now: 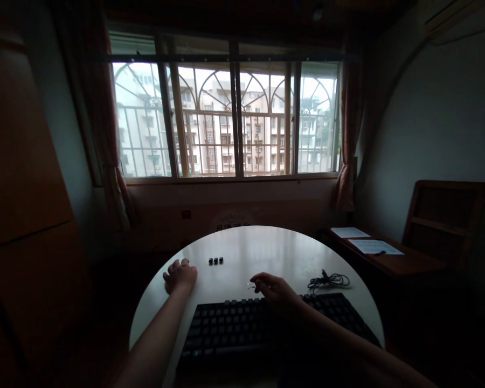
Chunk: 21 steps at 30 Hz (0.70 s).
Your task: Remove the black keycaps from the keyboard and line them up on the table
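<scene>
Dim room, daylight from the barred window (262, 124) ahead, curtains (348, 161) gathered at either side. I am at a round white table (258, 240), its top glossy with reflected light. A black keyboard (226, 326) lies along the near side, slightly askew, its right part running beneath my right forearm. My right hand (271, 286) is just beyond the keyboard's back edge, thumb and fingertips pinched together on a thin, shiny wire piece (251, 285) — its free end points left, over the bare tabletop. Too small and too dim to say exactly what the wire is; whether it touches the table I cannot tell either. My left hand (180, 276) is at the left of the table, well apart from the right, fingers bent and loosely gathered, the back of the hand towards me. The palm is hidden, so I cannot tell whether it has anything in its grasp. Three small black keycaps (215, 261) stand in a short row on the far half of the table, between the two hands and beyond them, nearer the left. Right of the right hand, a black cable (328, 280) lies in a loose bundle just behind the keyboard. Off to the right — a low wooden bench (412, 264) with two sheets of paper (374, 247).
</scene>
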Motion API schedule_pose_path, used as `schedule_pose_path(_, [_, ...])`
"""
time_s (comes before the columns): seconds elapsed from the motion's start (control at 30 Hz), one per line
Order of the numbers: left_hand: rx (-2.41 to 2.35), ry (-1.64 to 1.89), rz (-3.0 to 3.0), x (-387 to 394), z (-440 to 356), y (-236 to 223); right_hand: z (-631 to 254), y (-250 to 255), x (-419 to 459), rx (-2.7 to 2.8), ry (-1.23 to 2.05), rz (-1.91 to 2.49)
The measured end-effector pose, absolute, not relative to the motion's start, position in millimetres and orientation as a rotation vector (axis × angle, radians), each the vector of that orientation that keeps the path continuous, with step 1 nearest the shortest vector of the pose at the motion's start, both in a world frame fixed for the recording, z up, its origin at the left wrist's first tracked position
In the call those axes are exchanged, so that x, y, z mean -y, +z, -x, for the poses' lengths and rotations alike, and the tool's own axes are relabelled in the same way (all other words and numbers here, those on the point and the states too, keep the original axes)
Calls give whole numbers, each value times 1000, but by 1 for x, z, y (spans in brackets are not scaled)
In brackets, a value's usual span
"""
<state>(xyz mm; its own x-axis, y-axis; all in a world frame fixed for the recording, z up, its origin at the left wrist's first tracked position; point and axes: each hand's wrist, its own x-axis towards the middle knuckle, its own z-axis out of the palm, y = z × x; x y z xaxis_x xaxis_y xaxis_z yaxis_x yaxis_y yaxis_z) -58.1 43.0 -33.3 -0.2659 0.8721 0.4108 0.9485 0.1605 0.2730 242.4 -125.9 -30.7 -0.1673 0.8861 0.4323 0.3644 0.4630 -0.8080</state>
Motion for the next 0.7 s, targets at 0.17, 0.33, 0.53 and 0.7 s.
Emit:
schedule_pose_path(0.17, [2221, -745, 1810, -44, 58, -34, -241, -33, 125, 1755, 681, 1076])
schedule_pose_path(0.33, [2162, -796, 1821, -45, 58, -34, -241, -40, 122, 1776, 707, 1079])
schedule_pose_path(0.53, [2066, -831, 1821, -43, 57, -32, -239, -41, 122, 1812, 644, 1062])
schedule_pose_path(0.7, [1994, -845, 1814, -44, 57, -35, -237, -42, 122, 1810, 601, 1030])
